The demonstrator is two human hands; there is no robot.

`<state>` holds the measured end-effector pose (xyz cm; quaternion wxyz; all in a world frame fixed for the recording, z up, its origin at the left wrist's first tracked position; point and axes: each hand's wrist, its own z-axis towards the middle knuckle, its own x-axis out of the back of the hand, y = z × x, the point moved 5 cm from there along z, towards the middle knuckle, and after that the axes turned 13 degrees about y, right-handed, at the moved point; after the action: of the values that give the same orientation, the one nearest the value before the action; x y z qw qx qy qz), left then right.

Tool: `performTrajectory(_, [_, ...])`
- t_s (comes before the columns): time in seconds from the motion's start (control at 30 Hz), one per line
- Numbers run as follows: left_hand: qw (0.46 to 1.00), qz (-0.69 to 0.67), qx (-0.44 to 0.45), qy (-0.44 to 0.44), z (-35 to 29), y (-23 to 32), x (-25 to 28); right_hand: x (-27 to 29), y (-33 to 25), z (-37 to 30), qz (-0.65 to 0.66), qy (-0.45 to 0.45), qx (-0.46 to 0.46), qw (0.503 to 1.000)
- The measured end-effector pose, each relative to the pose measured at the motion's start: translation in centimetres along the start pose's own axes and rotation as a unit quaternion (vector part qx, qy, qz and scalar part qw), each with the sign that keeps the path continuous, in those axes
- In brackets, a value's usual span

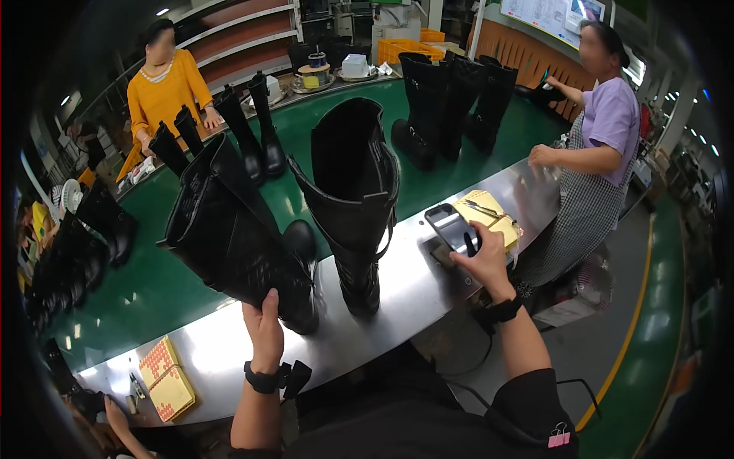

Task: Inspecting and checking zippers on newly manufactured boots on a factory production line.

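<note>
Two boots stand on the table (413, 294), the tilted boot (237, 237) left of the upright boot (355, 191), a handheld scanner (453, 229) to their right, more boots (451, 99) behind.

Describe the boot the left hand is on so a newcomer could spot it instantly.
On the steel counter edging the green conveyor belt, two tall black boots stand nearest the camera. The left hand grips the left boot; unlike the upright boot beside it, its shaft leans sharply left.

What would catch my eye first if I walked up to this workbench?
Two tall black boots stand on the steel bench: the left hand grips the tilted boot, while the upright boot stands beside it. The right hand holds a small dark handheld device. More black boots line the green belt behind.
</note>
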<state>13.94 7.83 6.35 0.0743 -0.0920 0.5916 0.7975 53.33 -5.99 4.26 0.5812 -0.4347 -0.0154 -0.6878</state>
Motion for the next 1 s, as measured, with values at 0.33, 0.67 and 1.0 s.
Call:
performTrajectory(0.33, [1.000,-0.012,0.007,0.015,-0.1,-0.1,0.0,-2.6,-0.1,-1.6,0.002,-0.024,0.012,1.000])
performTrajectory(0.67, [1.000,-0.007,0.020,-0.001,0.0,-0.1,0.2,-3.9,0.0,-2.4,-0.046,-0.040,0.036,0.998])
performTrajectory(1.0, [0.980,0.008,-0.190,0.063,0.9,6.6,0.4,2.7,-10.5,-0.5,0.173,0.083,0.105,0.976])
